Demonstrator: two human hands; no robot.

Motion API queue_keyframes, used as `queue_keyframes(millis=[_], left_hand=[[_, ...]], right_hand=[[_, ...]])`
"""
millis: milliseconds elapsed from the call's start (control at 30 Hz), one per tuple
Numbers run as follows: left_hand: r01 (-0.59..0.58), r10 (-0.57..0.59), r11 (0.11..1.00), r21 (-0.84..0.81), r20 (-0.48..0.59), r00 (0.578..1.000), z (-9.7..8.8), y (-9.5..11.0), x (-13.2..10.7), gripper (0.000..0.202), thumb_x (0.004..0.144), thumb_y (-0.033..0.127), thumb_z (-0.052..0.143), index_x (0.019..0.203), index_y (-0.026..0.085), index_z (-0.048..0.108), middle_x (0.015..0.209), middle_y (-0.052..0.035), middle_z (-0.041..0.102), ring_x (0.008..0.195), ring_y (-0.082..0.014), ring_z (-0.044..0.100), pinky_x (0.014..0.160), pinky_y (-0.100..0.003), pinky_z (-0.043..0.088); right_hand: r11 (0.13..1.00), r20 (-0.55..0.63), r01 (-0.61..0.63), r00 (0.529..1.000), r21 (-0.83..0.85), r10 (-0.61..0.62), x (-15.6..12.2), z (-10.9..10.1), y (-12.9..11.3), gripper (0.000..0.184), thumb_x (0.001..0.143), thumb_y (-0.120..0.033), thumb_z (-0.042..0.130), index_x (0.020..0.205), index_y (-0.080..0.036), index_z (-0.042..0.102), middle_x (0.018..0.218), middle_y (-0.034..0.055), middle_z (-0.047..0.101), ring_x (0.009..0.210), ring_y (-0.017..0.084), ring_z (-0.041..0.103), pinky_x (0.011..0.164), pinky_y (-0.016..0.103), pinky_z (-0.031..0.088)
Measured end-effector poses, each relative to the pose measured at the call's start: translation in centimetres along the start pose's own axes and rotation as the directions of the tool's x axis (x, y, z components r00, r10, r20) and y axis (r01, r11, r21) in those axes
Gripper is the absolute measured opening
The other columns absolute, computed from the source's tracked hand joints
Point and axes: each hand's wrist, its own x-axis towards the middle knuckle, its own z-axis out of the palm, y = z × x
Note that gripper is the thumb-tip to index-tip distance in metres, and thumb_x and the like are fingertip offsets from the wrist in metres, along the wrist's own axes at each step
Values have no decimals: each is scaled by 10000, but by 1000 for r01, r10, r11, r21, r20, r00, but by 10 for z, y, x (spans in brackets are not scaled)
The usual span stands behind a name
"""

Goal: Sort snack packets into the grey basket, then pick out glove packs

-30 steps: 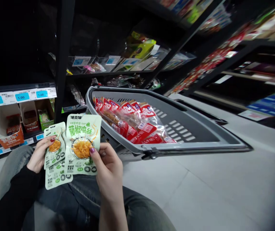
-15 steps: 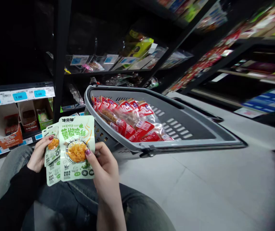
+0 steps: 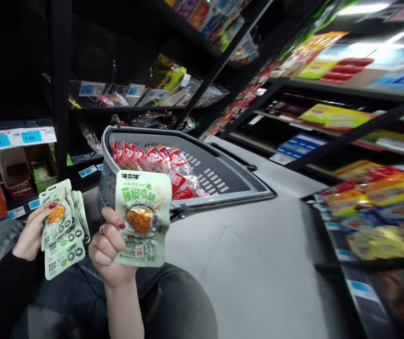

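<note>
While the two hands held their packets side by side half a second ago, right hand (image 3: 108, 247): it has now moved away from the left one and up toward the basket. It grasps one green packet by the left edge, with the thumb on the front and the fingers curled behind.
Green packet (image 3: 143, 219): upright, in front of the near left corner of the basket, hiding a part of the rim there. Before, it overlapped the other packets; now it is clearly apart from them.
Left hand (image 3: 32, 233): closed on the fan of green packets, thumb on the front; it stays to the left of the basket, as before.
Fan of green packets (image 3: 62, 228): several packets spread out, left of the basket and lower than its rim.
Basket (image 3: 237, 181): grey, on the pale floor; it shows more to the left in the view, because the head has turned right.
Red packets (image 3: 152, 157): they lie inside the basket at its far left end, unchanged.
Price labels (image 3: 11, 139): blue and white, on the shelf edge left of the basket.
Shelf goods (image 3: 382, 207): colourful packs right of the basket, blurred, newly in view.
</note>
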Motion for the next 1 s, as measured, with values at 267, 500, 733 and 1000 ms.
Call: queue_keyframes(millis=[267,500,733,1000], left_hand=[[7,-7,1000,2,-22,1000,5,2,-1,190,712,26,568,853,109,665,732,-73,716,657,-187,684,605,-259,570],[9,-9,1000,0,-18,1000,4,0,-1,189,715,36,573,858,112,670,748,-77,717,673,-194,685,613,-266,571],[-1,1,1000,3,-4,1000,1,-1,1,188,710,48,588,866,117,668,763,-80,718,681,-199,685,620,-271,572],[11,-11,1000,-4,-7,1000,0,-2,2,196,702,56,595,874,122,663,764,-77,719,694,-205,685,627,-279,572]], right_hand=[[996,-240,43,970,74,-24,1,9,3,196,778,-191,515,718,-185,328,450,-114,218,383,41,202,393,139,149],[994,-260,55,965,91,-30,1,9,3,171,779,-180,498,719,-178,338,457,-108,218,391,44,213,415,150,161],[994,-269,64,962,85,-39,-1,10,2,179,782,-171,505,723,-177,337,461,-108,210,395,45,207,427,158,148],[998,-285,18,958,-59,-34,2,9,6,232,768,-207,542,708,-186,319,446,-120,202,386,48,127,414,154,144]])
